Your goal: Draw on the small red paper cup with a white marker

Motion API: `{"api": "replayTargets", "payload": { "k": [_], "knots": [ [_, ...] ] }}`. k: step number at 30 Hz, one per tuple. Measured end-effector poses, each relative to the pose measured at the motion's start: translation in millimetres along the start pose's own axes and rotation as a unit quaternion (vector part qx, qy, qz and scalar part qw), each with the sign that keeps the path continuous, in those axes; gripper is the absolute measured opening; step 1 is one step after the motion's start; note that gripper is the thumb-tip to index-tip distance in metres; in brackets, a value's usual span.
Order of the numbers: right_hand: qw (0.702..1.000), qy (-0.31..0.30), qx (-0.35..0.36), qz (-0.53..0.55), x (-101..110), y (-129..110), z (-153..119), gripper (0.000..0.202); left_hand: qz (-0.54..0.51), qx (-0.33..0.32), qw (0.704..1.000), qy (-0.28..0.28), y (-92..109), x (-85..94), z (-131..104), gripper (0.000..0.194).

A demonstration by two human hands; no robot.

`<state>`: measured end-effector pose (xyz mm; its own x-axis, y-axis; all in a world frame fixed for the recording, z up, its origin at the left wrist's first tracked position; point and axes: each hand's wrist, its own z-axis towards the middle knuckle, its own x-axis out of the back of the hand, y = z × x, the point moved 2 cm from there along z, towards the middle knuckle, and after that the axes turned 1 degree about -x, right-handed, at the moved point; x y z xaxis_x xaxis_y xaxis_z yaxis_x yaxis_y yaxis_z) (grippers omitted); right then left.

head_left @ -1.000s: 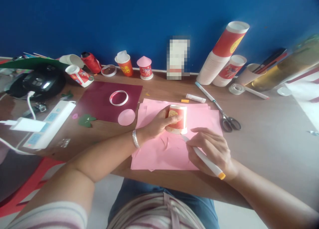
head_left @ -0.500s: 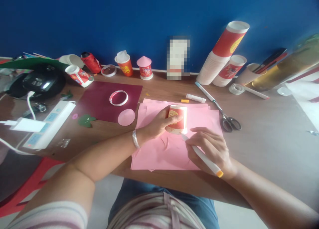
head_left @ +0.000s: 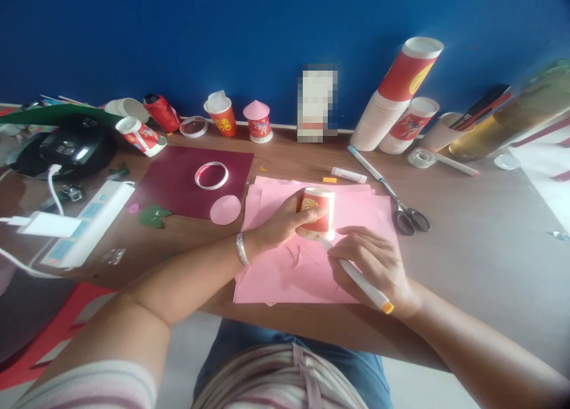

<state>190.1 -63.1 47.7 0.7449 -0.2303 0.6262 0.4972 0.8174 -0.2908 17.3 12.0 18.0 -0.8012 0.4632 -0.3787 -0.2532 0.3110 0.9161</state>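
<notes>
A red and white paper cup (head_left: 317,214) with a gold print is gripped by my left hand (head_left: 291,218), thumb across its front and the other fingers hidden behind it. The cup is over a stack of pink paper (head_left: 276,278). My right hand (head_left: 374,266) is closed round a white marker (head_left: 363,283) with a yellow end. The marker's tip meets or nearly meets the cup's lower rim; contact is hard to tell. The yellow marker cap (head_left: 329,180) and a white glue stick (head_left: 350,175) lie just beyond the paper.
Scissors (head_left: 412,219) and another marker (head_left: 365,162) lie right of the paper. At the back right leans a tall stack of paper cups (head_left: 383,115). A tape roll (head_left: 211,176) and a pink circle (head_left: 225,210) rest on maroon paper (head_left: 178,171). A power strip (head_left: 91,222) is at left.
My right hand and the marker have shifted slightly left, bringing the tip closer to the cup's lower rim. My left hand keeps its hold on the cup.
</notes>
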Motion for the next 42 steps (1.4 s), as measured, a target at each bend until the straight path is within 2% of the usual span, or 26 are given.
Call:
{"api": "replayTargets", "payload": {
  "k": [7,15,23,34,42],
  "knots": [
    [0.999,0.005,0.007,0.033,6.0,-3.4,2.5,0.028,-0.009,-0.02,1.0,-0.006,1.5,-0.5,-0.4,0.038],
    [1.0,0.021,0.001,0.017,6.7,-3.0,2.7,0.029,-0.042,-0.001,0.999,0.01,2.7,0.4,-1.5,0.036],
    [1.0,0.026,0.0,0.008,7.8,-1.5,3.2,0.028,-0.055,-0.014,0.998,0.012,-0.9,4.2,0.4,0.037],
    [1.0,0.02,0.0,0.012,8.6,-2.5,4.5,0.029,-0.059,-0.023,0.998,0.003,0.4,4.1,0.9,0.033],
    [0.996,-0.019,0.008,0.083,5.2,-3.3,2.0,0.023,-0.08,-0.045,0.996,-0.002,-5.9,6.9,6.7,0.035]
  ]
}}
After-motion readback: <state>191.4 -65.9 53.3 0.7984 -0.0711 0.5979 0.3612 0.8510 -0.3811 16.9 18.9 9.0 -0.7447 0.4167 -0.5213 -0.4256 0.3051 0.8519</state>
